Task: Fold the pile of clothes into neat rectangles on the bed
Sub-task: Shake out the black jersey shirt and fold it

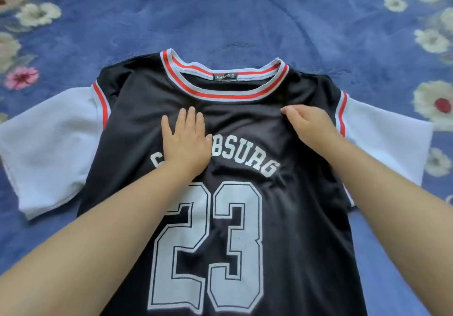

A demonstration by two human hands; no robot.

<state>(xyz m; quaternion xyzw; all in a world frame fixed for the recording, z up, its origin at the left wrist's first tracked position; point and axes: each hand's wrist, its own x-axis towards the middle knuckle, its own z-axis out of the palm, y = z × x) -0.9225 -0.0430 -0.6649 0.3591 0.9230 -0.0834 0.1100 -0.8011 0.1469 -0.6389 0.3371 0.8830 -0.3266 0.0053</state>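
Observation:
A black jersey shirt point(245, 124) with white sleeves, a red-and-white striped collar and a big white "23" lies front up, spread flat on the bed. My left hand point(187, 141) presses flat on the chest, fingers straight, covering part of the white lettering. My right hand point(307, 125) rests on the upper right chest with its fingers curled under; whether they pinch the fabric is hidden. The left sleeve point(54, 148) and right sleeve point(387, 144) lie stretched out to the sides.
The bed is covered by a blue blanket point(220, 16) with white and pink flowers along its left and right sides. No other clothes are in view.

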